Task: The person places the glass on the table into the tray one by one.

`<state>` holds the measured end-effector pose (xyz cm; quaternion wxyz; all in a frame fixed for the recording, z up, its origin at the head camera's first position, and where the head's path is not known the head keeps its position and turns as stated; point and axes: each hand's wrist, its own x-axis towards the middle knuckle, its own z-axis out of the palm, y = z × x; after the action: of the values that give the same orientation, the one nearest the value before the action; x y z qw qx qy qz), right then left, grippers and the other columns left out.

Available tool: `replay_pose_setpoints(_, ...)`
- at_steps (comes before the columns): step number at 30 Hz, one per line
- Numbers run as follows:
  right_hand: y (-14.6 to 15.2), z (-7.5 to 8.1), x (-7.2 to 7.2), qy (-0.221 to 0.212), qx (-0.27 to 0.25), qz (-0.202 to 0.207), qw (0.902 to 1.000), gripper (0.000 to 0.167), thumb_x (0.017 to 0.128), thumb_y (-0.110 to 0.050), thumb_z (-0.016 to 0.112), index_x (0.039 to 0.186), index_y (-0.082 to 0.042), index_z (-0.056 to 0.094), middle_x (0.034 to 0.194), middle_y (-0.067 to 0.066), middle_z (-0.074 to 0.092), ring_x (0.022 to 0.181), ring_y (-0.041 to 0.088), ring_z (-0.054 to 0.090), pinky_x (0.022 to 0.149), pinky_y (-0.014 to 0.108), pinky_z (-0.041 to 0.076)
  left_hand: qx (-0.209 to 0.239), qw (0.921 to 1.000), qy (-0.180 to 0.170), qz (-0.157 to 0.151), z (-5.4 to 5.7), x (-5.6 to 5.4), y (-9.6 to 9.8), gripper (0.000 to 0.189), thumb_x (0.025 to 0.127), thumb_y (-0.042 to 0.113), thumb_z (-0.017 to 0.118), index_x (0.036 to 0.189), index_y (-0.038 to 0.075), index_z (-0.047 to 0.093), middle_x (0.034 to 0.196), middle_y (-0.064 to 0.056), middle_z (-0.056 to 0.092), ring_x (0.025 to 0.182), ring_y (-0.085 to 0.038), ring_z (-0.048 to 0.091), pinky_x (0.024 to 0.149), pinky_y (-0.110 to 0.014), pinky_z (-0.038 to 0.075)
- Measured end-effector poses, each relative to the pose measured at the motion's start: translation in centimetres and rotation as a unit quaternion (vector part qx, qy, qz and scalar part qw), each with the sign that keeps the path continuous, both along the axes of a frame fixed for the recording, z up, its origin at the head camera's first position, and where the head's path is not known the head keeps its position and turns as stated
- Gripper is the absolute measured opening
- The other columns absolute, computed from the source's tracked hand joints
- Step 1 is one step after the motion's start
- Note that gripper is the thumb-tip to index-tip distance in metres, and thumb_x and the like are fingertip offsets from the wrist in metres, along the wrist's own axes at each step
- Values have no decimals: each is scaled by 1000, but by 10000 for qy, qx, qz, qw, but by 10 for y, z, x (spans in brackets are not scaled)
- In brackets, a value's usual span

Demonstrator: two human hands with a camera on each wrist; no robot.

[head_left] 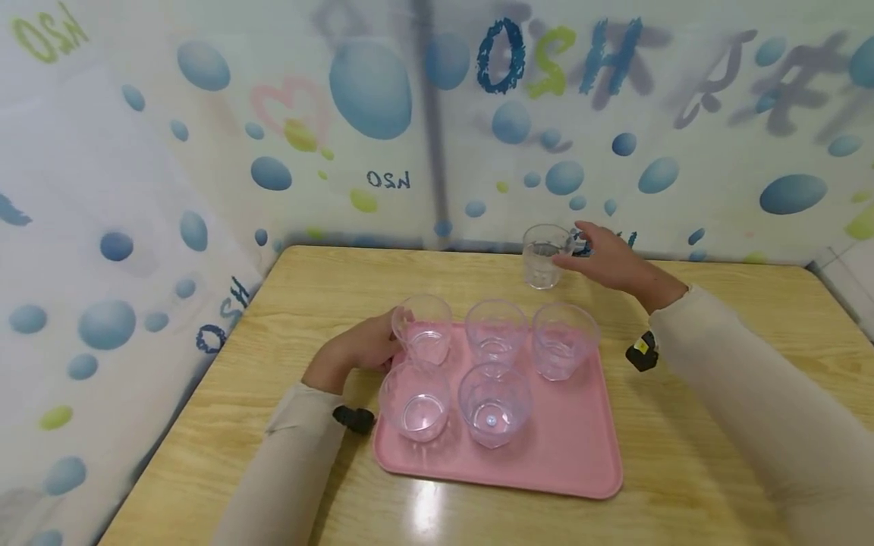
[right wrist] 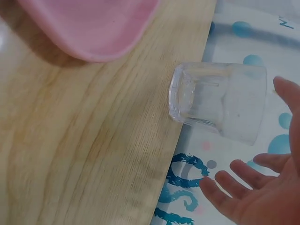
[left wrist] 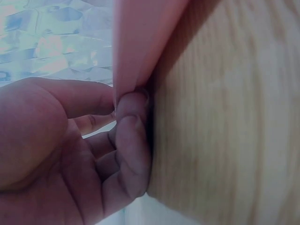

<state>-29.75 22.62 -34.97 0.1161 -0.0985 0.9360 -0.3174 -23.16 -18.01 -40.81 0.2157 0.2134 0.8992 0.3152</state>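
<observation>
Near the back edge of the table a clear plastic cup (head_left: 542,262) stands upright. My right hand (head_left: 601,258) is spread beside it; in the right wrist view the cup (right wrist: 218,101) shows apart from the extended fingers (right wrist: 234,180) and thumb. At the tray's far left corner my left hand (head_left: 369,341) grips the pink tray (head_left: 567,447). In the left wrist view its thumb lies along one side of the tray wall (left wrist: 140,42), with curled fingers (left wrist: 131,136) tucked at the underside. Several clear cups (head_left: 495,406) stand upright on the tray, one close to the left hand.
The light wood table (head_left: 717,470) carries the tray near its middle. A pale printed sheet (head_left: 451,136) with blue drops and letters rises behind the table's back edge and along the left side.
</observation>
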Motion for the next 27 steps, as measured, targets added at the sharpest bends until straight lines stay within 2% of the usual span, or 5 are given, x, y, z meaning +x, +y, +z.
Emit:
replay_pose_setpoints(6,-6,-5,-11,-165,-95,22,9998,107,91,-61,61,161,-6,2,162,28,19,147,48,23,113,67,27,-72,9999,-48,90,3,1,0,36,105,29,50,138,14,44,63,-1,52,52,-14,52,55,-28,47)
replay_pose_setpoints(12,-9,-10,-14,-302,-72,63,9995,103,93,-60,59,161,-7,2,163,27,16,148,49,20,113,68,26,-168,9998,-27,107,2,1,0,35,105,28,50,136,11,46,66,-3,56,54,-14,54,56,-29,49)
replay_pose_setpoints(16,-11,-12,-11,-279,-225,-11,9994,100,93,-58,61,161,-7,8,160,28,23,145,48,27,111,67,32,-219,9996,-56,169,3,2,0,35,104,27,52,134,11,47,68,-3,57,57,-15,55,58,-29,49)
replay_pose_setpoints(21,-12,-17,-7,-196,-437,-266,9985,100,90,-58,66,158,-5,15,154,26,32,138,44,36,107,63,39,-155,9997,-126,170,2,2,1,40,105,29,51,140,12,43,69,-4,56,56,-15,55,57,-29,49)
replay_pose_setpoints(27,-13,-21,0,-39,-787,-528,9955,100,88,-54,71,155,-3,18,151,22,36,135,41,40,107,60,39,-63,9999,-65,106,2,2,0,40,105,27,51,140,11,43,70,-5,56,55,-16,55,56,-29,49)
